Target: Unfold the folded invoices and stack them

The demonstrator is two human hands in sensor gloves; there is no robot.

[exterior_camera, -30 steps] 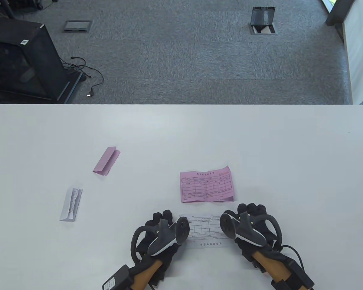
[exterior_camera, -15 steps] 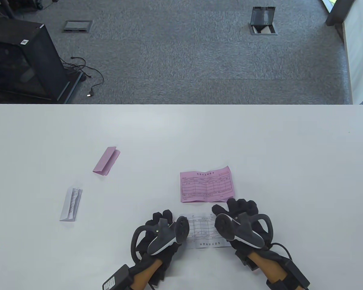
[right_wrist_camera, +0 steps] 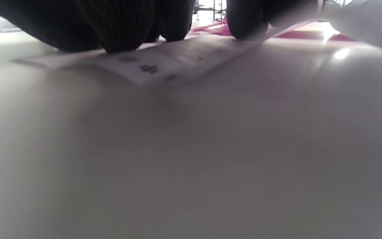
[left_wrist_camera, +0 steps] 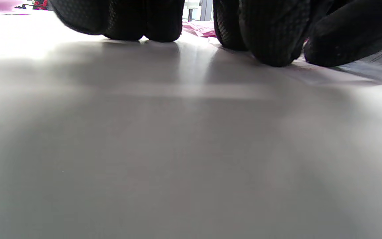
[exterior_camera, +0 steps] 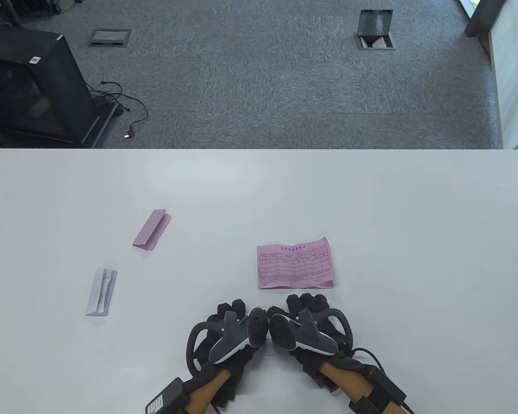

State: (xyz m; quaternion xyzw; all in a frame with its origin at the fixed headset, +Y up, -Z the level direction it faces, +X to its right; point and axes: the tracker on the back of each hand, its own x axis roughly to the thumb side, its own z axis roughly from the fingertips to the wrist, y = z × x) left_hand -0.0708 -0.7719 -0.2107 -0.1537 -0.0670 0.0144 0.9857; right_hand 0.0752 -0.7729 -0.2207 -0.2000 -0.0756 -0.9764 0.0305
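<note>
Pressing sideways-lying white invoice [right_wrist_camera: 164, 59]

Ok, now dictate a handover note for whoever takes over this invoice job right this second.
Left hand: open, fingertips down on the table at the near edge.
Right hand: open, close beside the left, fingertips pressing the white invoice, which the hands hide from above.
Done: the pink invoice lies unfolded just beyond the hands. The white one looks flat, but is not yet stacked on it.
Left: probably lay the white invoice on the pink one, then unfold and stack the folded pink slip and the folded white slip, both out to the left.
</note>
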